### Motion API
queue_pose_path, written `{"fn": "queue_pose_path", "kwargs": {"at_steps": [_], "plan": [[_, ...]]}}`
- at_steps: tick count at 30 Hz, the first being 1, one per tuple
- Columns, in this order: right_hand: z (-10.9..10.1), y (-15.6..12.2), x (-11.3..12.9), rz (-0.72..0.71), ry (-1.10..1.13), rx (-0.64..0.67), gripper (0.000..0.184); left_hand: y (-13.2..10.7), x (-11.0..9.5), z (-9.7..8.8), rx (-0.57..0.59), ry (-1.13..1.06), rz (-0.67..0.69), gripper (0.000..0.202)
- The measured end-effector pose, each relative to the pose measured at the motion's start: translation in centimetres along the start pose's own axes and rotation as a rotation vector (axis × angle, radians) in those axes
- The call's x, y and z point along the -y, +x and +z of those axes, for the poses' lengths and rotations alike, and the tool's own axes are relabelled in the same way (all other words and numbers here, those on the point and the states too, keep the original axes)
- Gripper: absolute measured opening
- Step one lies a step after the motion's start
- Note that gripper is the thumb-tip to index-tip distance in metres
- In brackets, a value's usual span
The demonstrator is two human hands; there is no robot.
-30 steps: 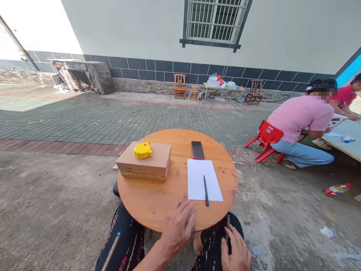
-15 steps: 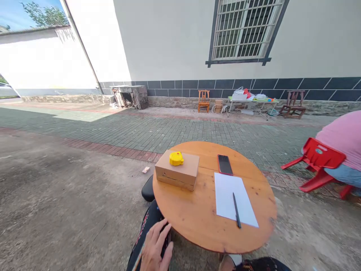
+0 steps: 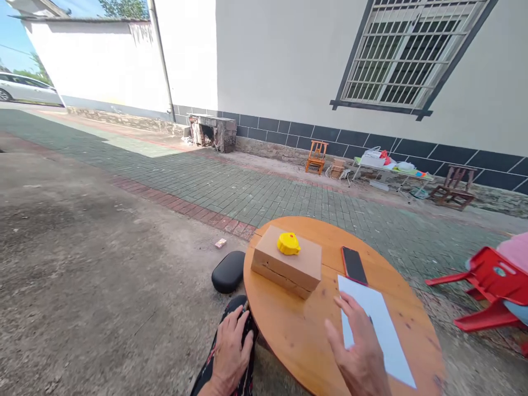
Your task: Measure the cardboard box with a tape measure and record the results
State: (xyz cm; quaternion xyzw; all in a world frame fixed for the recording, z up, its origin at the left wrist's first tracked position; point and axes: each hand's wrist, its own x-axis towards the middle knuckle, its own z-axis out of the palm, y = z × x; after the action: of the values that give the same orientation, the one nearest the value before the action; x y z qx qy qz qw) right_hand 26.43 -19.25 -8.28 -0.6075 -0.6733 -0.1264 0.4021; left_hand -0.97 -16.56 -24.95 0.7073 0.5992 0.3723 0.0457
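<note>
My left hand lies open on my left thigh, close to the near-left rim of a round wooden table. Over the table's near side my right hand hangs open, thumb apart from the fingers, holding nothing. Beneath it is a sheet of white paper, partly covered, with just a bit of a dark pen showing. A brown cardboard box rests at the table's left, a yellow tape measure on top of it. Beyond the paper lies a phone with a red edge.
A black oval case is on the ground left of the table. At right, a person in pink sits on a red plastic chair. Along the wall stand a wooden chair and a folding table with bags.
My right hand has come into view over the paper, covering most of the pen. The view has turned left and tilted. My left hand stays on the thigh.
</note>
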Motion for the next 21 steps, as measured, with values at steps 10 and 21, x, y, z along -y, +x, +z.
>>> {"fn": "queue_pose_path", "kwargs": {"at_steps": [10,21], "plan": [[11.7,15.7,6.7,0.264,0.203,0.264,0.058,0.3,0.3,-1.8,-0.064,-0.125,-0.073,0.036],[6.7,14.5,0.0,0.839,0.974,-0.29,0.046,15.1,-0.9,-4.4,0.017,-0.705,-0.32,0.052]]}}
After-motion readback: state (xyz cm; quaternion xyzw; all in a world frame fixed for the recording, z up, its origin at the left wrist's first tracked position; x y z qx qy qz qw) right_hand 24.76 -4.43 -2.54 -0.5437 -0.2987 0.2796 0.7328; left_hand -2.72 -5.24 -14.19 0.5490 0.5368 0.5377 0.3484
